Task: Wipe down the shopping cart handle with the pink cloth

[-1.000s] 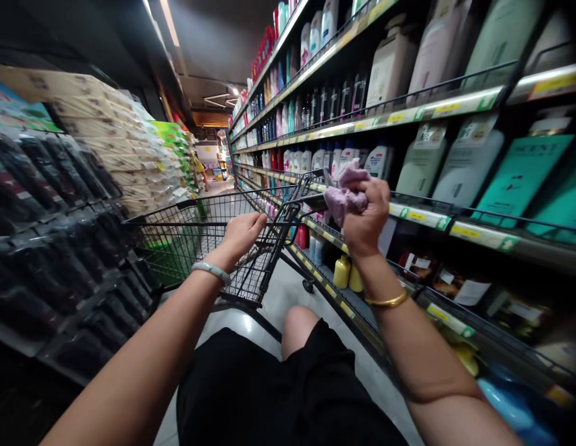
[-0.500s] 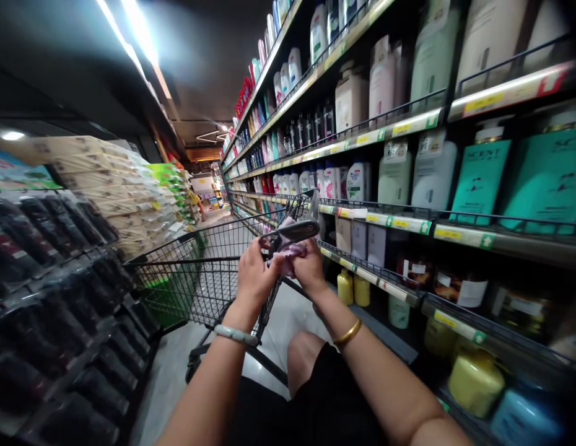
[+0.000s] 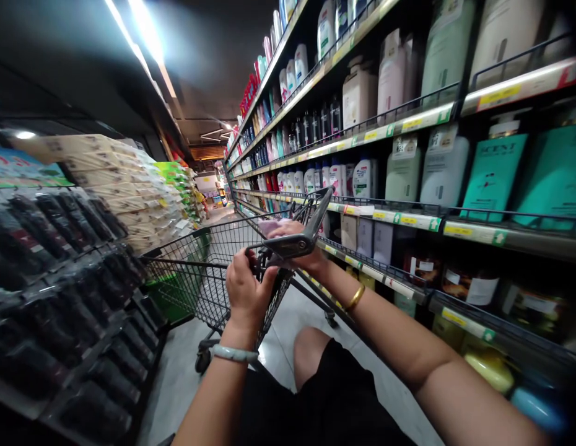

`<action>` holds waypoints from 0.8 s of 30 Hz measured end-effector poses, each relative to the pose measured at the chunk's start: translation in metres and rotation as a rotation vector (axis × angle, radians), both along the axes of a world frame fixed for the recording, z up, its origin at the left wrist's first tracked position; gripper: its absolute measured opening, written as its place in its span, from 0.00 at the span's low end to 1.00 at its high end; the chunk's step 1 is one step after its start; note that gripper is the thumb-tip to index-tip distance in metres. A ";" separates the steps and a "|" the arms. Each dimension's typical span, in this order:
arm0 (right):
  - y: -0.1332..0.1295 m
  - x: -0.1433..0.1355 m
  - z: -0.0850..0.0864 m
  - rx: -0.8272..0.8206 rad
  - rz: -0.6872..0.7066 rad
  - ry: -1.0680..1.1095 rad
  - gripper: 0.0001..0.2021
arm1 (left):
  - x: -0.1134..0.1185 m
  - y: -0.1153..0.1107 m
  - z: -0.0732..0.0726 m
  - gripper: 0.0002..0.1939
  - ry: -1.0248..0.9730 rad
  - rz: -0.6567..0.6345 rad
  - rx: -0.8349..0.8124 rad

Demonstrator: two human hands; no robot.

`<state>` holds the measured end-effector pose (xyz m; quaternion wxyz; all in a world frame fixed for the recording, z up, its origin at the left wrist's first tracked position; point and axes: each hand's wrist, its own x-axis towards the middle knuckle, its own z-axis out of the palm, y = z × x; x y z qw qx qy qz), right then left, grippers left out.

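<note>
A black wire shopping cart (image 3: 213, 272) stands in front of me, its grey handle end (image 3: 295, 244) angled up to the right. My left hand (image 3: 246, 288), below a pale bracelet, is wrapped round the near left corner of the handle frame. Beyond the handle, my right hand (image 3: 309, 251) reaches over the basket, partly hidden by the handle; a gold bangle is on that wrist. A crumpled light purple cloth (image 3: 269, 228) is in its fingers.
Shelves of shampoo and pump bottles (image 3: 357, 102) run along the right. On the left are racks of dark packaged goods (image 3: 60, 297), stacked beige packs (image 3: 116, 186) and a green bin (image 3: 174, 294). My knee (image 3: 309, 356) is below the cart.
My right hand has moved forward past the handle with the cloth, away from my left hand. My left hand has shifted slightly left and down and no longer touches the cloth.
</note>
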<state>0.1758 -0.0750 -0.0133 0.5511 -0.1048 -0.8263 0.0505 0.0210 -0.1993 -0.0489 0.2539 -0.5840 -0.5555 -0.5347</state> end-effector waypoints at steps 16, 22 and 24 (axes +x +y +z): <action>0.053 0.008 -0.019 -0.189 -0.169 0.168 0.18 | -0.022 -0.027 -0.001 0.29 -0.033 -0.120 0.092; 0.086 0.010 -0.012 -0.244 -0.258 0.189 0.17 | -0.028 -0.036 -0.003 0.27 -0.103 -0.135 0.039; 0.099 0.019 -0.003 -0.277 -0.283 0.214 0.14 | -0.029 -0.039 -0.004 0.26 -0.113 -0.140 0.076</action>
